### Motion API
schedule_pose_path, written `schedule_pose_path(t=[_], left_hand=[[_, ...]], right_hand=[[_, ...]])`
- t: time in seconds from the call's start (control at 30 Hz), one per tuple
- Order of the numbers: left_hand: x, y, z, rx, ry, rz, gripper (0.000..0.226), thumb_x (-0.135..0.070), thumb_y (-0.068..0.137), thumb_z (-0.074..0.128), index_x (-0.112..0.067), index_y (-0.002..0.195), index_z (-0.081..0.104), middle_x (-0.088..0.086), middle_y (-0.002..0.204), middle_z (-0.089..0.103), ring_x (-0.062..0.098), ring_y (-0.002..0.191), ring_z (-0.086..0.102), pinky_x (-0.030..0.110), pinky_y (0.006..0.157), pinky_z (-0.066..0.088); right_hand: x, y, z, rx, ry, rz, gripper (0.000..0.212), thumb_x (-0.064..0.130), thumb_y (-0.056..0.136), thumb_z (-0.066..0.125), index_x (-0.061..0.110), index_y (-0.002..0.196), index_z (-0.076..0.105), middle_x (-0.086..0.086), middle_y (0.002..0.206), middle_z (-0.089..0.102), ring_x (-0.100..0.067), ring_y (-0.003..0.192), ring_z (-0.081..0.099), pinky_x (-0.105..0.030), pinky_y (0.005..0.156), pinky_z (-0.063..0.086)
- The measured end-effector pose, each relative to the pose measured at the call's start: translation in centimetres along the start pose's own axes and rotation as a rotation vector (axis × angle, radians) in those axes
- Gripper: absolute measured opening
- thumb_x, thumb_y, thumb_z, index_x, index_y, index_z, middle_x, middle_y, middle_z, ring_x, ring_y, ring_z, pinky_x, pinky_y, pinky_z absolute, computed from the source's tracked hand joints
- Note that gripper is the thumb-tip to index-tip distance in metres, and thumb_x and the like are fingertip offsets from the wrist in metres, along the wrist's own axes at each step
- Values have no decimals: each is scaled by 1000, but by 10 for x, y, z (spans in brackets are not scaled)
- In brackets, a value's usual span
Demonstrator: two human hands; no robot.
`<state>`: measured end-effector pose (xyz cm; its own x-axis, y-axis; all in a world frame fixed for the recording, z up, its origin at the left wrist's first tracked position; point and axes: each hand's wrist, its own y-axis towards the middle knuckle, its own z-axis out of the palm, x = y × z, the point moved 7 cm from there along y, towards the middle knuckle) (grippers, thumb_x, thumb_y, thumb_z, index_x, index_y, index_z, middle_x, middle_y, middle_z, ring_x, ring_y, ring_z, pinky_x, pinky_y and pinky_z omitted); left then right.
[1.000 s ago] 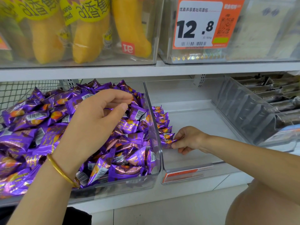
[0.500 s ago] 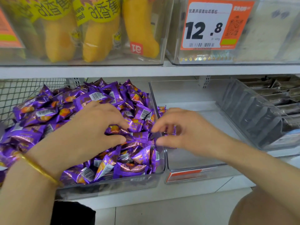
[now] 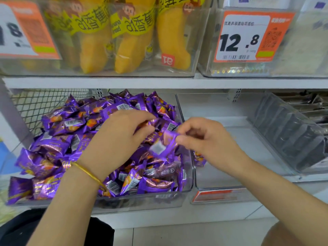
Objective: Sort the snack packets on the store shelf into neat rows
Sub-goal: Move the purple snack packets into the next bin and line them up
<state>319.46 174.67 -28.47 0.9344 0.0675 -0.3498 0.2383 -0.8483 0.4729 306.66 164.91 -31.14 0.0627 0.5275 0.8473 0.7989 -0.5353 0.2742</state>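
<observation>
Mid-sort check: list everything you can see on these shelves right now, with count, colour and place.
purple snack packets: many, purple, heaped in left clear bin
second-bin packets: a few, purple, against left wall of middle clear bin
held packet: one, purple, blurred, between the hands
dark packets: many, black, lower shelf right
banana bread packs: at least three, yellow, above white shelf board
price tags: two, orange and white, upper bins
bracelet: one, gold, left wrist
left hand: over the heap, grip unclear
right hand: pinches the held packet
</observation>
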Motion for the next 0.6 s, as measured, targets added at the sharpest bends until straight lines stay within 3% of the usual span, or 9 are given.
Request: schedule_pose_path(t=[0.07, 0.13, 0.23, 0.4, 0.5, 0.6], left_hand=[[-2, 1, -7, -74, -146, -51, 27, -37, 92, 48, -26, 114, 59, -10, 88, 62, -1, 76, 51, 13, 68, 33], [-4, 1, -10, -113, -272, -80, 13, -35, 95, 48, -37, 107, 51, -14, 75, 59, -5, 68, 56, 10, 63, 37], [-9, 1, -13, -156, -380, -83, 19, -34, 90, 55, -41, 107, 53, -20, 90, 58, -5, 86, 59, 5, 75, 37], [-13, 0, -10, -63, -417, -113, 43, -18, 79, 71, -48, 105, 55, -6, 101, 45, -10, 93, 45, -5, 79, 26], [-16, -2, -9, -29, -484, -121, 49, -14, 77, 72, -51, 103, 54, -9, 110, 47, -12, 100, 46, -4, 83, 28], [-20, -2, -7, 13, -516, -115, 49, -11, 78, 71, -48, 106, 56, -10, 111, 49, -10, 101, 48, -2, 84, 30]], right_hand=[[-3, -1, -9, -106, 234, 94, 16, 0, 86, 59, 12, 77, 54, -4, 60, 60, -10, 48, 53, -20, 45, 39], [-8, -2, -12, -144, 447, 169, 15, -1, 90, 52, 8, 79, 49, -12, 63, 60, -15, 49, 61, -20, 40, 40], [-8, -6, -11, -128, 675, 230, 13, -1, 92, 47, 10, 84, 47, -10, 65, 65, -22, 55, 67, -21, 40, 44], [-14, -11, -13, -126, 900, 321, 25, -4, 89, 39, 10, 96, 59, -14, 82, 70, -29, 64, 69, -27, 49, 53], [-17, -14, -14, -127, 980, 376, 20, 9, 78, 45, 12, 79, 64, -8, 81, 67, -30, 67, 66, -27, 52, 54], [-22, -16, -17, -156, 936, 363, 13, 23, 74, 56, 10, 71, 58, -7, 84, 67, -24, 66, 63, -24, 52, 51]])
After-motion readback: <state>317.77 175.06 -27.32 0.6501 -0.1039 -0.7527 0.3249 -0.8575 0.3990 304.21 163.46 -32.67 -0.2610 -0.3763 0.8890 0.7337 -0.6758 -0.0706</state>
